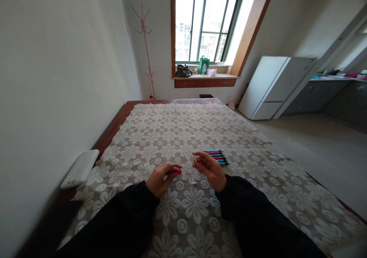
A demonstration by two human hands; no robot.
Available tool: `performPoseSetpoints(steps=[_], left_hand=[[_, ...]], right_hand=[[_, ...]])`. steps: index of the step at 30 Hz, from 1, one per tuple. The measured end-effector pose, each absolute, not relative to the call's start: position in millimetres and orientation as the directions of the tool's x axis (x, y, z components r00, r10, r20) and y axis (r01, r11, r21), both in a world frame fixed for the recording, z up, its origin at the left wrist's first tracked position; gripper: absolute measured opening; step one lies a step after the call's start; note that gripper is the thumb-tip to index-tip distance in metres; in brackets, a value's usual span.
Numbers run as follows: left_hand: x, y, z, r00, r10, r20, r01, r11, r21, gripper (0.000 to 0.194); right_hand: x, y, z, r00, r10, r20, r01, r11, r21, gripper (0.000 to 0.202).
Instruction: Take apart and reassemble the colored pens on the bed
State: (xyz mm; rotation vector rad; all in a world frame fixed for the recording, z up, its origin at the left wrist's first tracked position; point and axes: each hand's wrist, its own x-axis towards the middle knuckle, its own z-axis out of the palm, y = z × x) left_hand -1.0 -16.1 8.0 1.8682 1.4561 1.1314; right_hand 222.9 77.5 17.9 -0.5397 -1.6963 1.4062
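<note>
The left hand [159, 177] pinches a red piece [178, 171], probably light and stiff, best gripped mid-length; the right hand [211, 171] curls loosely, its hold unclear.

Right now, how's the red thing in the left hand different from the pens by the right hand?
The red thing is held in the left hand; the pens lie on the tablecloth. The red thing is by itself; the pens lie side by side. Blue-green shows on some pens, but not on the red thing. Both show some red.
</note>
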Motion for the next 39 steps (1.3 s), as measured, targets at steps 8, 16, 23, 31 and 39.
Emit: performPoseSetpoints(steps=[8, 16, 23, 31, 39], left_hand=[[1.1, -20.7, 13.5, 0.129, 0.931, 0.342, 0.632, -0.344, 0.695, 0.017], [-0.4, -19.5, 13.7, -0.017, 0.936, 0.353, 0.732, -0.229, 0.642, 0.014], [-1.4, -15.4, 11.4, -0.099, 0.953, 0.286, 0.772, -0.108, 0.626, 0.017], [0.2, -13.4, 13.4, -0.113, 0.96, 0.254, 0.778, -0.074, 0.624, 0.021], [0.9, -12.6, 13.1, -0.038, 0.97, 0.238, 0.771, -0.123, 0.625, 0.023]], right_hand=[[219.3, 68.5, 22.1, -0.507, 0.801, 0.317, -0.276, 0.198, -0.941, 0.024], [221.6, 68.2, 21.7, -0.553, 0.672, 0.492, 0.116, 0.647, -0.754, 0.013], [224.1, 80.6, 1.8, -0.743, 0.542, 0.393, 0.395, 0.829, -0.397, 0.019], [227.7, 84.6, 5.5, -0.782, 0.55, 0.293, 0.437, 0.82, -0.37, 0.015], [229.7, 91.7, 7.4, -0.81, 0.517, 0.279, 0.399, 0.833, -0.384, 0.015]])
